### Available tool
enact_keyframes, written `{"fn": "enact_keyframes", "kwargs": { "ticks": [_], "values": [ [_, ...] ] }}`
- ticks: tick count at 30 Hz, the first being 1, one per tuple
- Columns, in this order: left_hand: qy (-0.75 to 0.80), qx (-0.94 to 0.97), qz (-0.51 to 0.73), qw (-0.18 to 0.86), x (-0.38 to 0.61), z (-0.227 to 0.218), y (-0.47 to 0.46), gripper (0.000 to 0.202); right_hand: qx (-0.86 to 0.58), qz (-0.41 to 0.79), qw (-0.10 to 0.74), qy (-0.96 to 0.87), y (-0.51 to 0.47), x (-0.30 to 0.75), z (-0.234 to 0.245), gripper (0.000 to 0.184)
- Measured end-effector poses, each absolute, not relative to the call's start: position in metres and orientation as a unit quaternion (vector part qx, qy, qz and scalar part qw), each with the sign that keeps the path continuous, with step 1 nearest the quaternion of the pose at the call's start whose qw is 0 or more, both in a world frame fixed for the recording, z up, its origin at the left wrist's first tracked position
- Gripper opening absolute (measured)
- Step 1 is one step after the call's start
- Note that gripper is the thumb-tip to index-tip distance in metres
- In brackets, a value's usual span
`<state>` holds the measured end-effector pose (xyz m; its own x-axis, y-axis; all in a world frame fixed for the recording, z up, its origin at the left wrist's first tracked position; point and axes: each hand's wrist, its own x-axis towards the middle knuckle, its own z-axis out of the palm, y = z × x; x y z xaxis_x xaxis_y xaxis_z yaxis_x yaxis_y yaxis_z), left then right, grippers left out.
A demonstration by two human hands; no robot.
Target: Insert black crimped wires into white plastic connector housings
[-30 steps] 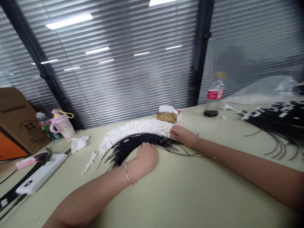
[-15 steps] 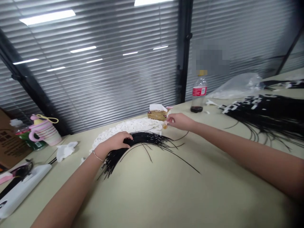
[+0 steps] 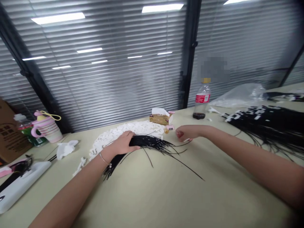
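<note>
Right hand [image 3: 188, 132] has drawn back from the small amber object [image 3: 166, 131] and now sits just clear of it, above the desk [image 3: 166, 196]. Its fingers are curled together; you can't tell whether they pinch anything. Left hand [image 3: 122, 144] has slid slightly along the bundle of thin black strands [image 3: 147, 142], palm down, fingers closed over the top, pressing it to the desk. Bundle lies in an arc, its upper edge against the heap of small white pieces [image 3: 125, 129], loose ends fanning toward you. Silver bracelet [image 3: 104, 160] on your left wrist. Tissue box [image 3: 159, 119] just behind the heap; cola bottle [image 3: 201, 101] farther right. Second black bundle [image 3: 266, 125] lies well off to the right.
</note>
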<state>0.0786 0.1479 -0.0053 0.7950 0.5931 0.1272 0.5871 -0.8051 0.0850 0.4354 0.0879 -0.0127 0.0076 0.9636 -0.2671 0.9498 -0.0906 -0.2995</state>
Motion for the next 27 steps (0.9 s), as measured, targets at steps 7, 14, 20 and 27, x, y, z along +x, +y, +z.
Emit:
{"fn": "enact_keyframes", "kwargs": {
  "ticks": [7, 14, 20, 27],
  "values": [
    [0.311, 0.946, 0.083, 0.031, 0.084, -0.022, 0.149, 0.045, -0.713, 0.190, -0.013, -0.675, 0.084, 0.421, -0.015, 0.027],
    [0.313, 0.946, 0.077, 0.025, 0.088, -0.016, 0.117, 0.030, -0.743, 0.046, 0.068, -0.664, 0.068, 0.401, -0.039, 0.030],
    [0.333, 0.939, 0.071, 0.048, 0.080, -0.021, 0.080, 0.029, -0.743, 0.029, 0.133, -0.655, 0.064, 0.397, -0.045, 0.028],
    [0.357, 0.920, 0.062, 0.150, 0.019, 0.024, 0.126, 0.064, -0.697, 0.039, 0.283, -0.658, 0.084, 0.386, -0.024, 0.029]
  ]
}}
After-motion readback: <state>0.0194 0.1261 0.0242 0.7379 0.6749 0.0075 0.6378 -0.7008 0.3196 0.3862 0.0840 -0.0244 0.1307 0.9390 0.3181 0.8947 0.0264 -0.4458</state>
